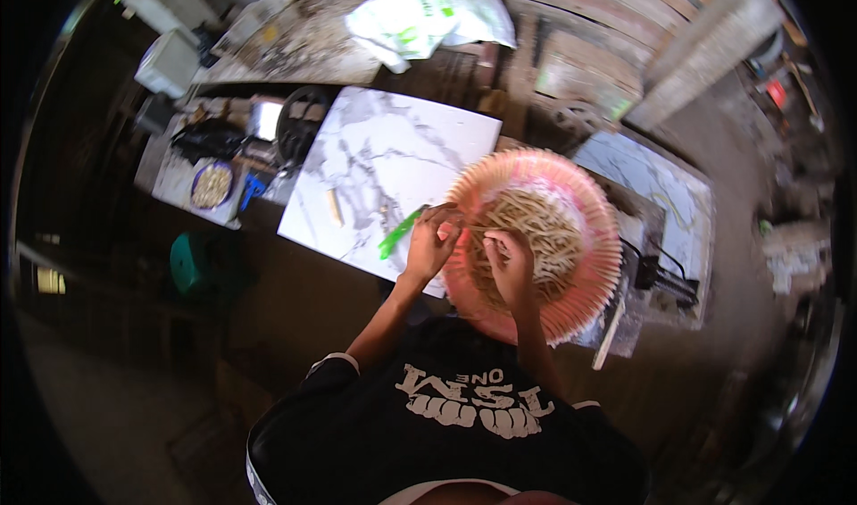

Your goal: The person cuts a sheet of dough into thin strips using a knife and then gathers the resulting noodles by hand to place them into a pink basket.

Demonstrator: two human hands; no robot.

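Pink round plastic basket (585, 215) of pale sticks (536, 233) overlaps the marble-patterned white board's (384, 166) right edge. Left hand (431, 242), grip clamped on a green-handled knife (399, 233); right hand (511, 264) pinches one stick. Board's left half lies open.

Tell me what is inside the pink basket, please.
The pink basket holds a heap of pale thin sticks. The right hand rests on the heap, the left hand is at the rim. The basket's bottom is covered by the sticks.
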